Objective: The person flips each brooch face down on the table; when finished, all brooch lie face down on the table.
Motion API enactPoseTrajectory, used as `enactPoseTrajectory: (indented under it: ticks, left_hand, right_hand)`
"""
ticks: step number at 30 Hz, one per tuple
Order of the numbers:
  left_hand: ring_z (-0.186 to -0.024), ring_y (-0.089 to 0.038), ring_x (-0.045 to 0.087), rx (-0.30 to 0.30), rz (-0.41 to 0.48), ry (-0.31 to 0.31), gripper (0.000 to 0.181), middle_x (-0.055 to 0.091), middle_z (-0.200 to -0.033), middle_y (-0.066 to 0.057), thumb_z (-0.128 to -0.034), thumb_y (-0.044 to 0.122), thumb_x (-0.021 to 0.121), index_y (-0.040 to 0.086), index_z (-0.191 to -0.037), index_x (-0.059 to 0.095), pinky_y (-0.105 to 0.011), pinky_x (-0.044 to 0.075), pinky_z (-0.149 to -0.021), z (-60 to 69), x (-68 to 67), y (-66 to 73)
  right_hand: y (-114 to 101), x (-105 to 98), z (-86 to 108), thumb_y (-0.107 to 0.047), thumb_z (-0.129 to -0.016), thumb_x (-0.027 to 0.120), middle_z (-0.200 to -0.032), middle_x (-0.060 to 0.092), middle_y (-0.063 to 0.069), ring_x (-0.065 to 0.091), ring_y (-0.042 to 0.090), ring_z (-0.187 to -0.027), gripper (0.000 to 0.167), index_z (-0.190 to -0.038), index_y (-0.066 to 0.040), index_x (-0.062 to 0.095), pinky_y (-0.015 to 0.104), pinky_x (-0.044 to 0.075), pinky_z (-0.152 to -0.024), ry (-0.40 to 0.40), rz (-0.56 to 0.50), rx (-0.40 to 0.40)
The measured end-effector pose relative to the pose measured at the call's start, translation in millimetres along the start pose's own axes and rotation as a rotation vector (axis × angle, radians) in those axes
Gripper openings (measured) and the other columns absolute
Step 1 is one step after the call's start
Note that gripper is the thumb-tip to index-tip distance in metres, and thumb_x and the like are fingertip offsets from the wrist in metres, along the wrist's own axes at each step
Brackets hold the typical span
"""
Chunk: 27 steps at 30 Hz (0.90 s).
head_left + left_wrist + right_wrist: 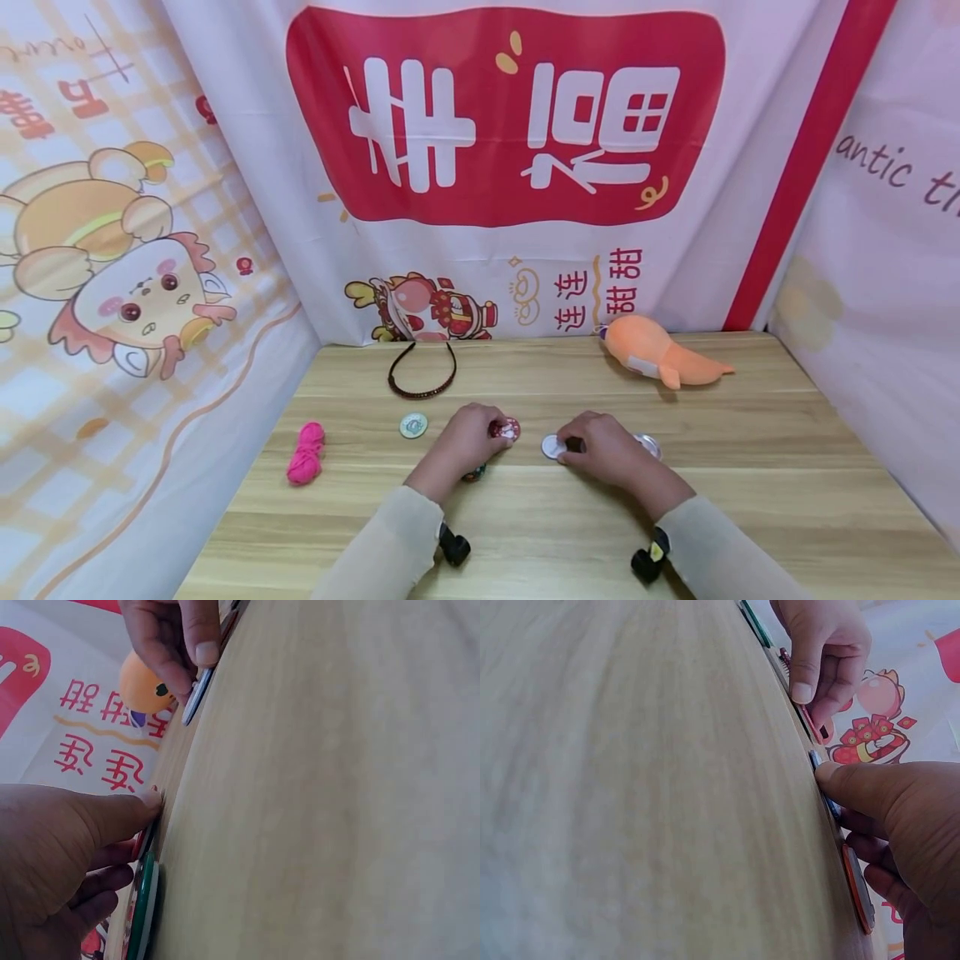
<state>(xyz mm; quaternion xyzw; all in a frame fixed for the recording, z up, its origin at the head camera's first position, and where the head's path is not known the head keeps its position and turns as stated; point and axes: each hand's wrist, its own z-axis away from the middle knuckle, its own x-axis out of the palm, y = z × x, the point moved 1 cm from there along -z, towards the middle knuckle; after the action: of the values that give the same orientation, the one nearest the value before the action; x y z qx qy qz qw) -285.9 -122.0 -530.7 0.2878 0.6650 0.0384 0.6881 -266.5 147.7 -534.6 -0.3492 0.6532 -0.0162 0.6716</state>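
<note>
My left hand [471,435] pinches the edge of a small red round disc [511,429] with a printed picture, low over the wooden table. To its right, my right hand [602,448] has thumb and fingers on a white round disc [552,447], whose blue edge [196,697] shows in the left wrist view. A dark green disc [475,473] lies partly hidden under my left wrist. Behind my right hand, a silvery disc [649,446] is partly covered; its rim looks orange in the right wrist view. Farther left lies a pale green disc [413,426].
A dark beaded headband [422,393] lies at the back of the table [525,533]. Pink yarn [306,454] is near the left edge, and an orange plush toy [648,346] sits at the back right. Printed cloth [510,242] hangs behind and on both sides.
</note>
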Motion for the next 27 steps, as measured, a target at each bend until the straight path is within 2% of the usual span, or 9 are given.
enactPoseTrajectory:
  ticks: [7, 13, 20, 24, 27]
  left_hand:
    - [-0.113, -0.021, 0.069, 0.060, -0.037, 0.002, 0.026, 0.077, -0.114, -0.001, -0.0959, 0.033, 0.086, 0.017, -0.116, 0.081, -0.042, 0.057, -0.106, 7.2, 6.1, 8.6]
    - [-0.114, -0.022, 0.070, 0.082, -0.051, 0.011, 0.026, 0.079, -0.115, -0.001, -0.0947, 0.035, 0.087, 0.017, -0.113, 0.082, -0.042, 0.057, -0.108, 10.7, 7.9, 12.3]
    - [-0.116, -0.020, 0.070, 0.129, -0.048, 0.018, 0.024, 0.081, -0.117, 0.001, -0.0964, 0.031, 0.086, 0.020, -0.118, 0.084, -0.041, 0.057, -0.110, 13.6, 6.2, 8.4]
    - [-0.117, -0.020, 0.071, 0.133, -0.032, 0.019, 0.023, 0.081, -0.118, 0.001, -0.0973, 0.029, 0.085, 0.020, -0.119, 0.084, -0.041, 0.057, -0.110, 14.1, 6.0, 6.1]
    - [-0.119, -0.021, 0.070, 0.130, -0.028, 0.013, 0.025, 0.081, -0.119, 0.002, -0.0971, 0.029, 0.085, 0.021, -0.120, 0.084, -0.041, 0.056, -0.111, 13.9, 6.9, 3.6]
  right_hand:
    - [0.4, -1.4, -0.6, -0.029, -0.096, 0.087, -0.115, 0.078, -0.006, 0.070, 0.014, -0.111, 0.022, -0.115, -0.020, 0.083, 0.046, 0.062, -0.101, -0.007, -0.004, 0.000]
    - [0.5, -1.4, -1.9, -0.029, -0.095, 0.088, -0.113, 0.078, -0.007, 0.070, 0.014, -0.109, 0.023, -0.115, -0.019, 0.083, 0.046, 0.062, -0.100, -0.002, -0.005, 0.002]
    - [0.0, -0.9, -2.0, -0.030, -0.094, 0.088, -0.113, 0.078, -0.007, 0.070, 0.013, -0.109, 0.023, -0.115, -0.020, 0.083, 0.046, 0.062, -0.101, 0.006, -0.002, 0.008]
    - [-0.5, 0.4, -2.1, -0.030, -0.094, 0.089, -0.113, 0.078, -0.008, 0.069, 0.013, -0.109, 0.024, -0.115, -0.021, 0.083, 0.046, 0.062, -0.101, 0.011, -0.006, 0.010]
    - [-3.0, 1.8, -3.3, -0.032, -0.093, 0.089, -0.117, 0.078, -0.006, 0.069, 0.016, -0.115, 0.030, -0.120, -0.020, 0.082, 0.047, 0.060, -0.106, 0.015, -0.003, 0.000]
